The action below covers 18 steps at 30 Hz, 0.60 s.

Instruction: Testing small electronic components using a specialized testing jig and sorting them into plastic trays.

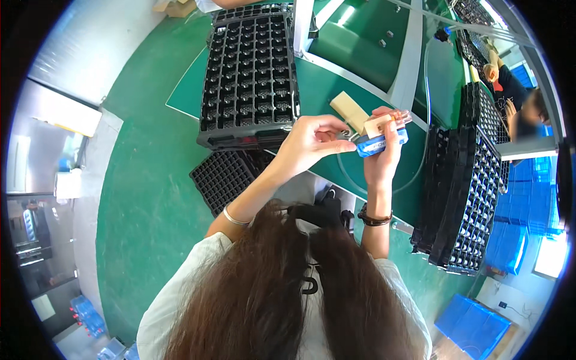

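My left hand (305, 146) is closed in a pinch, its thumb and fingertips around a small shiny metal part (345, 134). That part sits right beside a blue block-like object (371, 146) with a pale beige piece (378, 125) on it, and clear reddish prongs (403, 117) show at its far right side. My right hand (382, 167) wraps around this object and holds it above the green tabletop (336, 81). Just beyond my hands lies a beige rectangular block (349, 112). My fingers hide the underside of the blue object.
Stacked black compartment trays (249, 78) stand at the far left of my hands. Another stack of filled trays (465, 198) is to the right. A clear tube (428, 78) hangs across the table. Another person (522, 105) works at the far right, near blue bins (528, 198).
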### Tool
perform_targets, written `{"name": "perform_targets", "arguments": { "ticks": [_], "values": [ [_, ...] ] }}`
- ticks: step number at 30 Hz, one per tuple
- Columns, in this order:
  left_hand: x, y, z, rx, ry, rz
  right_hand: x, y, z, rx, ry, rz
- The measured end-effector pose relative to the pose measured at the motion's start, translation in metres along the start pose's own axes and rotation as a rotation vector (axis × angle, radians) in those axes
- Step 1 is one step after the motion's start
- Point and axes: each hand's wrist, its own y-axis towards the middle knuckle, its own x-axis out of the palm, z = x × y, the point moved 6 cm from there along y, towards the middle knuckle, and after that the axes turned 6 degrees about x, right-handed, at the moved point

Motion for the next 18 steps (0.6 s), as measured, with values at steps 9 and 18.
{"name": "perform_targets", "arguments": {
  "ticks": [9, 18],
  "values": [
    [0.018, -0.012, -0.004, 0.042, -0.048, 0.041, -0.008, -0.022, 0.002, 0.015, 0.053, -0.041],
    [0.02, -0.023, -0.016, -0.001, -0.09, 0.094, -0.01, -0.033, 0.011, 0.106, 0.035, -0.025]
  ]
}}
